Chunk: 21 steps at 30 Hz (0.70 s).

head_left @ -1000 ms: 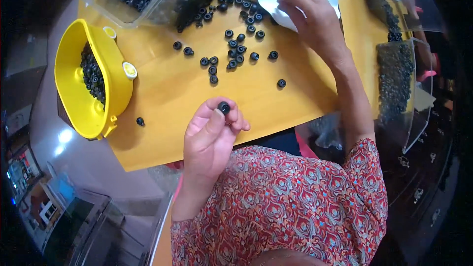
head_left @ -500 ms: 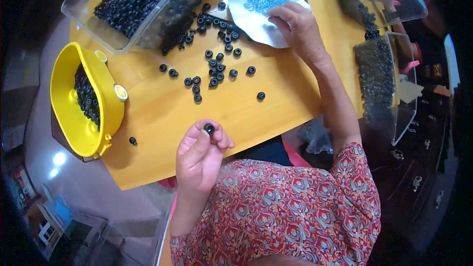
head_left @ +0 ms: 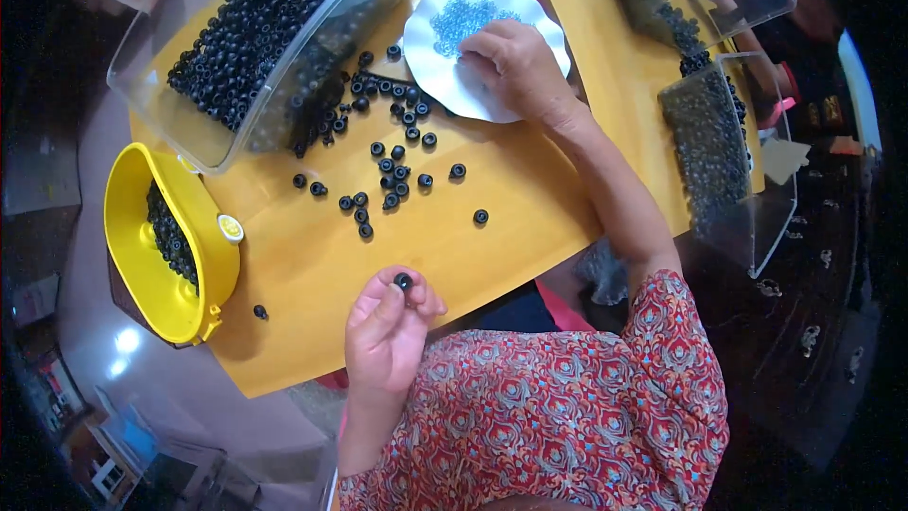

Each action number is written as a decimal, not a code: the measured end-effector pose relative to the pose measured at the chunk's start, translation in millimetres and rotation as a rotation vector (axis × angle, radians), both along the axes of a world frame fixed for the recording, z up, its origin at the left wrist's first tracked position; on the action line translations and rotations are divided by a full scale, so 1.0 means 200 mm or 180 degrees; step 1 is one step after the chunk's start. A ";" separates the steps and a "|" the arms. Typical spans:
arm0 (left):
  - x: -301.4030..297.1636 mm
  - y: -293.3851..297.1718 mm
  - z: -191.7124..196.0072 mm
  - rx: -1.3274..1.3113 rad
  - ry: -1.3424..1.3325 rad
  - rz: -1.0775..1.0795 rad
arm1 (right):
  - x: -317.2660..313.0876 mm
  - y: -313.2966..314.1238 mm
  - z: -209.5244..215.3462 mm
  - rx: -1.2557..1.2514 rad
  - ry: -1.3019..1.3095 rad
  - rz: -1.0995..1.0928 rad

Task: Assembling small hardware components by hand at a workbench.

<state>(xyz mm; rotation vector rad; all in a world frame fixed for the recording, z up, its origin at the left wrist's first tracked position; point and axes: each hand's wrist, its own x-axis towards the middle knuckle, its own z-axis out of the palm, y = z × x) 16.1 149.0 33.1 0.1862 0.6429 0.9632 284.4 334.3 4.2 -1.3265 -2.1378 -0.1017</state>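
Note:
Between thumb and fingers, my left hand [head_left: 386,331] pinches a small round black part with a hole [head_left: 404,281], just off the near edge of the table. My right hand [head_left: 518,68] is over a white wavy-rimmed plate [head_left: 430,61], fingers drawn together at its near side. Whatever those fingertips hold is hidden. Small clear light-blue rings [head_left: 463,21] lie heaped on the plate beside the fingertips. Loose black parts [head_left: 388,168] of the same kind are scattered over the table between my hands.
A large clear bin [head_left: 213,147] of black parts lies tipped at the far left. Below it stands a yellow tub [head_left: 142,298] with more. At right are further clear bins [head_left: 747,170], with another person's arm [head_left: 757,61] behind. The orange-yellow table [head_left: 312,341] ends near my body.
The whole view has shifted, so the table sits lower in it. Across the plate, my right hand has moved slightly left, fingers closer together. My left hand still holds the black part.

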 end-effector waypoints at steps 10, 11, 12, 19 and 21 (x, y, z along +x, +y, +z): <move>0.01 0.01 -0.03 -0.0222 0.0081 0.0019 | -0.03 0.02 0.03 -0.0180 -0.0623 -0.0165; 0.00 0.01 -0.04 -0.0261 -0.0113 0.0045 | -0.03 0.03 0.03 -0.0178 -0.0609 -0.0106; 0.00 0.01 -0.05 -0.0299 -0.0306 0.0071 | -0.02 0.03 0.03 -0.0174 -0.0595 -0.0046; -0.01 0.01 -0.06 -0.0362 -0.0305 0.0090 | 0.00 0.03 -0.02 -0.0135 -0.0422 -0.0025; -0.01 0.01 -0.06 -0.0340 -0.0309 0.0050 | 0.01 0.02 -0.01 -0.0049 -0.0205 0.0035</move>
